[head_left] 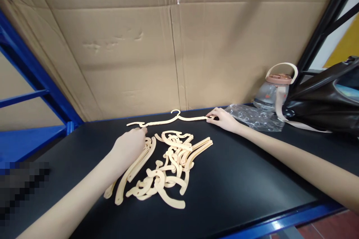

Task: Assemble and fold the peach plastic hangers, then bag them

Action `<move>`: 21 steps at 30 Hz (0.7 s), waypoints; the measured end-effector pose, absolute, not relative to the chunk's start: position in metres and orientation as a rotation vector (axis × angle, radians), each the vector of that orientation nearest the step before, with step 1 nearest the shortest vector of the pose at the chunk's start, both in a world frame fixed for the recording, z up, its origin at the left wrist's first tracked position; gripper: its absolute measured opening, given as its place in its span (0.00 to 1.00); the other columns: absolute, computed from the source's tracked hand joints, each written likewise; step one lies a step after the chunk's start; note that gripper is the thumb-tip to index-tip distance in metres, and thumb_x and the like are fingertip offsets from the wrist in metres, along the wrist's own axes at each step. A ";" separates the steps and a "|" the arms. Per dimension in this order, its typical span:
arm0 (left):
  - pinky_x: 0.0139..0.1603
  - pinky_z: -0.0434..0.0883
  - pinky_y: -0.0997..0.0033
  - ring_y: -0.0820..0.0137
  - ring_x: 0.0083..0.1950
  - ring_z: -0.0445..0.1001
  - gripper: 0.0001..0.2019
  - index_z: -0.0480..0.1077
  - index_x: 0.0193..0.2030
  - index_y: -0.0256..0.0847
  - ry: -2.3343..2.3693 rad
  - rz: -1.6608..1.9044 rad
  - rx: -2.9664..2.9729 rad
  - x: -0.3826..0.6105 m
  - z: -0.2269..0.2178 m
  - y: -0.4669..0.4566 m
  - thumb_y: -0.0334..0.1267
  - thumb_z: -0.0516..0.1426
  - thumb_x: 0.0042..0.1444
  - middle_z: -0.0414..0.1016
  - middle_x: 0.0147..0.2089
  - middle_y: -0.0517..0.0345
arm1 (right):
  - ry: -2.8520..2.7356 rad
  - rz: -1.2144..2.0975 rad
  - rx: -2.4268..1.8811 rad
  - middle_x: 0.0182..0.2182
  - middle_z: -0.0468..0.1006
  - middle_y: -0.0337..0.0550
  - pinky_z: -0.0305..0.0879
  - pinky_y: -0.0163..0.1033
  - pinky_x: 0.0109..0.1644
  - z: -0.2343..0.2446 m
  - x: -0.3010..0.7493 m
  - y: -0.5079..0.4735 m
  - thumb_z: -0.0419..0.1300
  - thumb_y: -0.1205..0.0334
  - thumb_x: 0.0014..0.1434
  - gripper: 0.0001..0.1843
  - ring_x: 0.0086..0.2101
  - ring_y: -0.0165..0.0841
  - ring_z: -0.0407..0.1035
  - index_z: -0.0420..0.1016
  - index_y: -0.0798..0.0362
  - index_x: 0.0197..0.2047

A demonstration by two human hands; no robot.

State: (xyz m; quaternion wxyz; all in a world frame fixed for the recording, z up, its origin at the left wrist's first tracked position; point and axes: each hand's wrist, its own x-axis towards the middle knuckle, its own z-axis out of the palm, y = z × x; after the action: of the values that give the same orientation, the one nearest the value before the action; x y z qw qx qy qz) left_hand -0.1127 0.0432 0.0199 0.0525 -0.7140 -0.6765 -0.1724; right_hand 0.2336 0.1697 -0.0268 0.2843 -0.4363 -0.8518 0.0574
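Observation:
A cream plastic clothes hanger [162,122] lies at the back of the black table, its hook toward the cardboard. My right hand [223,119] is closed in a pinch around the hanger's right end. Just below the hanger's left end is my left hand [130,143], fingers curled downward and mostly hidden; what they grip cannot be made out. Under and beside it lie long curved hanger arms [141,166]. A heap of loose hanger pieces [174,157], some hook-shaped, spreads over the middle of the table between my forearms.
Crumpled clear plastic [255,117] lies beyond my right hand. Behind it stand a clear bottle with a pink lid [270,89] and a black bag [322,89]. A cardboard wall [126,59] closes off the back, with a blue frame [36,74] on the left.

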 end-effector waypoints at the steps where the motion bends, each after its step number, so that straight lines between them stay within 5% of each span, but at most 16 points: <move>1: 0.44 0.70 0.55 0.51 0.43 0.77 0.15 0.75 0.40 0.40 -2.045 -0.446 -2.171 -0.117 0.021 0.044 0.29 0.49 0.51 0.78 0.39 0.43 | -2.272 0.139 -1.183 0.42 0.74 0.49 0.63 0.47 0.51 -0.027 0.234 0.168 0.57 0.53 0.60 0.14 0.45 0.43 0.68 0.77 0.50 0.43; 9: 0.58 0.64 0.52 0.52 0.64 0.61 0.28 0.65 0.60 0.35 -1.830 -0.165 -2.124 -0.158 0.023 0.077 0.24 0.45 0.51 0.63 0.64 0.40 | -2.283 0.047 -1.234 0.42 0.74 0.48 0.65 0.45 0.49 -0.026 0.233 0.163 0.57 0.52 0.60 0.13 0.45 0.42 0.69 0.76 0.50 0.43; 14: 0.57 0.64 0.54 0.55 0.56 0.70 0.21 0.69 0.54 0.37 -1.826 -0.024 -2.143 -0.181 0.015 0.094 0.32 0.43 0.59 0.73 0.55 0.43 | -2.279 -0.007 -1.266 0.42 0.74 0.47 0.66 0.45 0.49 -0.029 0.234 0.163 0.57 0.51 0.61 0.14 0.46 0.42 0.69 0.75 0.51 0.43; 21: 0.45 0.69 0.62 0.56 0.45 0.76 0.19 0.70 0.49 0.34 -1.907 0.082 -2.086 -0.177 0.022 0.088 0.34 0.41 0.62 0.74 0.47 0.42 | -2.272 -0.074 -1.298 0.42 0.75 0.46 0.67 0.44 0.46 -0.029 0.233 0.161 0.57 0.50 0.61 0.14 0.44 0.41 0.70 0.74 0.50 0.43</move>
State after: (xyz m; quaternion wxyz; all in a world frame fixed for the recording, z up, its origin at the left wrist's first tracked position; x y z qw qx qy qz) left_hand -0.1771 0.0880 0.0216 0.1566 -0.7286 -0.6662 0.0288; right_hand 0.2333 0.1612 -0.0288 0.2589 -0.4791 -0.8383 -0.0273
